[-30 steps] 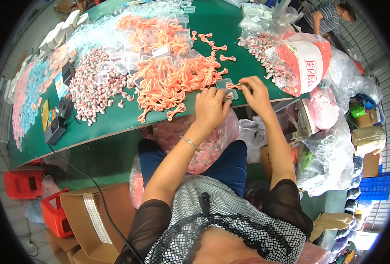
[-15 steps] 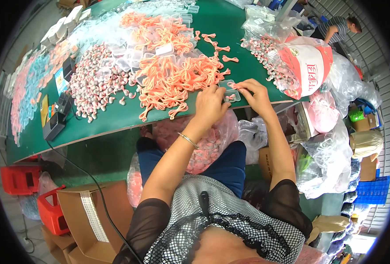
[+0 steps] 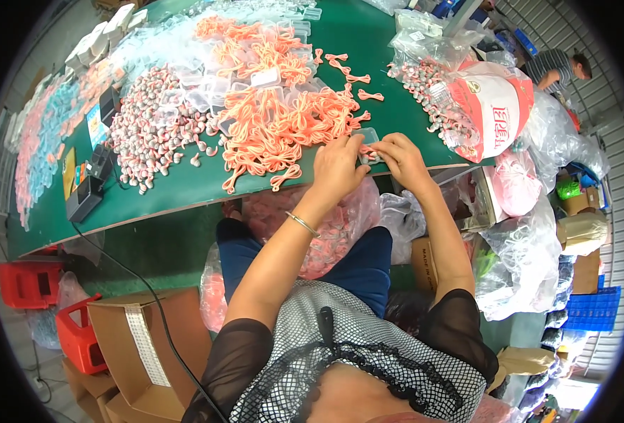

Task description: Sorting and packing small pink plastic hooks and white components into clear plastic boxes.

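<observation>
The small clear box (image 3: 368,134) lies near the edge of the worktop (image 3: 400,113); the left hand (image 3: 336,166), half curled, seems to hold its left side; the right hand (image 3: 402,158) bends its fingers over it, but I cannot tell if they pinch anything; better to steady the box and press gently; pinkish contents (image 3: 372,156) show inside; the red-and-white bag (image 3: 495,106) has grey-pink pieces (image 3: 430,95) at its mouth.

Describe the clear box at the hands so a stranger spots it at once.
On the green table, go to the near edge, just right of the orange cords. There the left hand and right hand flank the box. Unlike the clear boxes heaped farther back, it alone is in hand.
</observation>
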A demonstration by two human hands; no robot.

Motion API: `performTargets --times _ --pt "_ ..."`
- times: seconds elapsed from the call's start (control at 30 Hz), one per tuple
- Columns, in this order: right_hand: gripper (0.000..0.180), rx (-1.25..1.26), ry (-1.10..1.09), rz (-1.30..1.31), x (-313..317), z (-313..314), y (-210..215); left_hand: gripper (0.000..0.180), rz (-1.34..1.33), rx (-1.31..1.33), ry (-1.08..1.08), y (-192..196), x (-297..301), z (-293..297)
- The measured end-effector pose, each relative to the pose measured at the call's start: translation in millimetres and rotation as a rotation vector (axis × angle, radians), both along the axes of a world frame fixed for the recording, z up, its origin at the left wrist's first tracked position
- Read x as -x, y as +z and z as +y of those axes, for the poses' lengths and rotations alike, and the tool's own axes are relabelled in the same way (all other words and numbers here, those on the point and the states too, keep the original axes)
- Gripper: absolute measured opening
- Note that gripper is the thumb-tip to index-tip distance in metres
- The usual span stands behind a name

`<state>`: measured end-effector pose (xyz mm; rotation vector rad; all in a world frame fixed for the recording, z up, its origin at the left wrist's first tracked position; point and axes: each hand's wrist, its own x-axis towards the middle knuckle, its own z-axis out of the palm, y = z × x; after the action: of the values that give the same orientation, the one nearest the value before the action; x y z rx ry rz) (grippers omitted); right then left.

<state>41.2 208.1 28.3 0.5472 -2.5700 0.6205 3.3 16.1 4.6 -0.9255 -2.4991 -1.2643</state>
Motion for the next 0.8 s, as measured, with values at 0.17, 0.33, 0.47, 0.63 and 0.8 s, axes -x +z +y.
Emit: performTargets --times 0.17,0.33,0.47,0.63,0.8 --pt "0.013 -0.036 0.003 0.019 3.9 3.0 1.9 0.051 -0.039 0.050 -0.005 1.9 -0.6 -0.9" --pt "0.017 -0.066 -0.018 0.075 -5.4 -3.5 -2.4 0.047 0.046 -0.016 0.050 -1.5 -4.2 1.5" --pt "0.020 -0.098 -0.057 0.150 -12.8 -8.0 -0.6 0.042 0.086 -0.025 0.057 -4.1 -5.3 5.4" --pt "0.021 0.043 -0.100 0.056 -7.9 -1.8 4.7 0.038 0.094 -0.008 0.035 -2.7 -5.6 3.2" --pt "0.025 0.086 -0.173 -0.092 28.9 8.2 -0.8 0.037 0.140 -0.025 0.051 -3.7 -5.1 2.4"
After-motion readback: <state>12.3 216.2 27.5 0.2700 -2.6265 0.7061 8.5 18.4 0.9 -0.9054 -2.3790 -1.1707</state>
